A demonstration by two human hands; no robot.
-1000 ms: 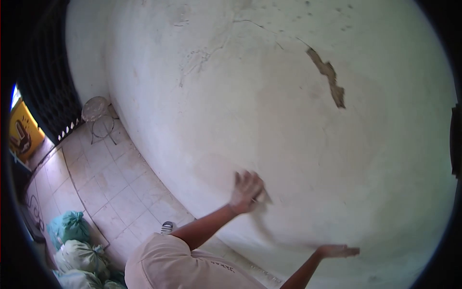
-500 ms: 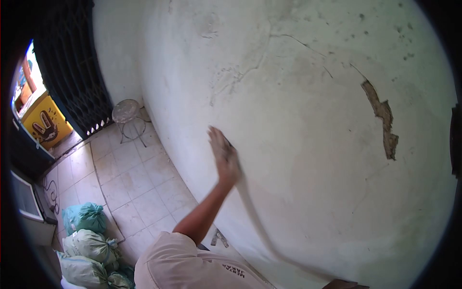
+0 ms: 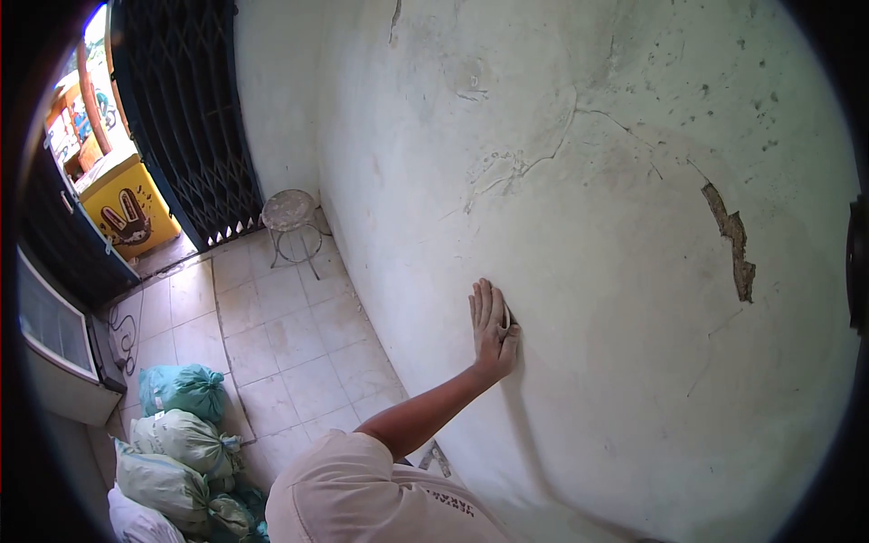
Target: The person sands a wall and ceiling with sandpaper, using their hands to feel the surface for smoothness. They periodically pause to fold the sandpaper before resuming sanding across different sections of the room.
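Observation:
My left hand [image 3: 493, 333] lies against the pale plastered wall [image 3: 597, 362], fingers pointing up and pressed close together. A thin curved edge shows between its thumb and forefinger; it looks like a piece of sandpaper [image 3: 507, 315], mostly hidden under the palm. Whitish dust coats the fingers. Up and to the right of the hand, a jagged strip of broken plaster [image 3: 731, 237] exposes brown material. Thin cracks [image 3: 543, 161] run across the wall above the hand. My right hand cannot be made out.
Several tied sacks [image 3: 181, 443] are piled at lower left on the tiled floor [image 3: 281, 362]. A round metal stool [image 3: 290, 213] stands by the wall near the dark folding gate [image 3: 176, 118]. A yellow box [image 3: 136, 213] stands at the doorway, and a cable [image 3: 125, 335] lies on the floor.
The view has shifted, so the stool, sacks and wall marks appear farther right. My left hand remains on the wall with its fingers more upright. A brown shape at the bottom edge has nearly left view.

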